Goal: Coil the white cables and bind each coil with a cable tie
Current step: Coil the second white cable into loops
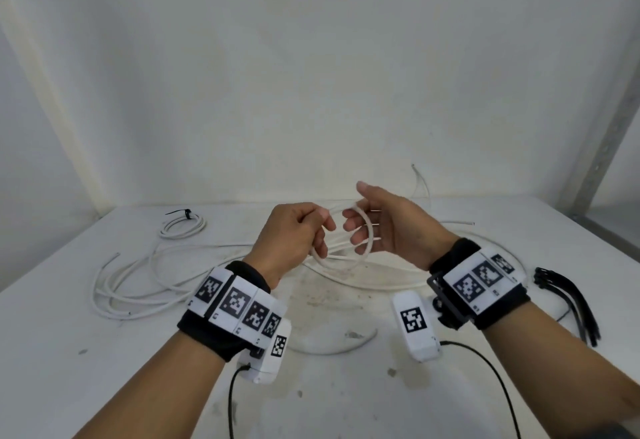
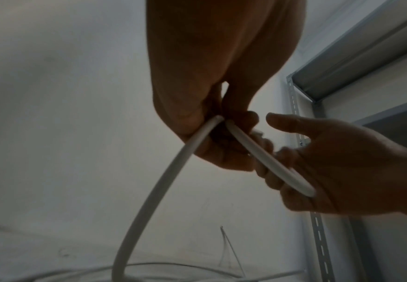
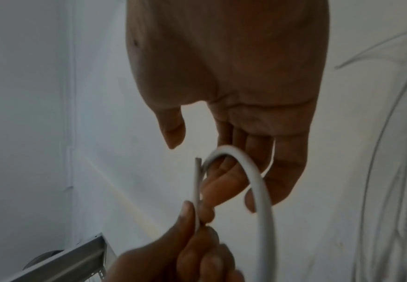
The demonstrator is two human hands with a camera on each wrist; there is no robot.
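Note:
Above the table's middle, my left hand (image 1: 323,222) pinches a white cable (image 1: 370,230) near its cut end between thumb and fingers. From there the cable curves in one small loop around the straight fingers of my right hand (image 1: 356,227), which is spread open and does not grip it. The right wrist view shows the cable end (image 3: 197,171) sticking up past the left thumb (image 3: 188,215) and the loop (image 3: 258,181) over the right fingers. In the left wrist view the cable (image 2: 173,171) hangs down toward the table. Black cable ties (image 1: 568,296) lie at the right.
A finished white coil (image 1: 181,225) bound with a black tie lies at the back left. Several loose white cables (image 1: 131,286) sprawl across the white table (image 1: 104,369). A grey metal shelf upright (image 1: 606,140) stands at the right, and a white wall is behind.

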